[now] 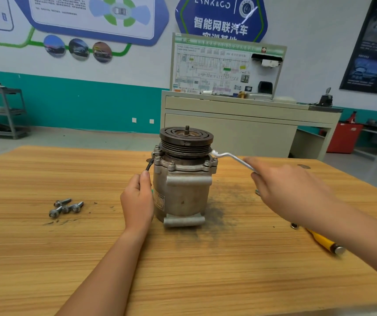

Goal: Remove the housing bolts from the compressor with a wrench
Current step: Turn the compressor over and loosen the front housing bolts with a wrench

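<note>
A grey metal compressor point(183, 192) stands upright on the wooden table point(183, 270), its dark pulley on top. Several housing bolts point(171, 164) sit in the flange below the pulley. My left hand point(138, 201) grips the compressor's left side, thumb up near a black wire. My right hand point(290, 190) holds the handle of a silver wrench point(233, 157), blurred, whose head sits at the flange's back right. Three loose bolts point(66, 207) lie on the table to the left.
A yellow-handled tool point(324, 241) lies on the table under my right forearm. Dark grime marks the wood right of the compressor. A beige training bench point(240, 119) with a wiring board stands behind the table, a metal shelf point(2, 110) at far left.
</note>
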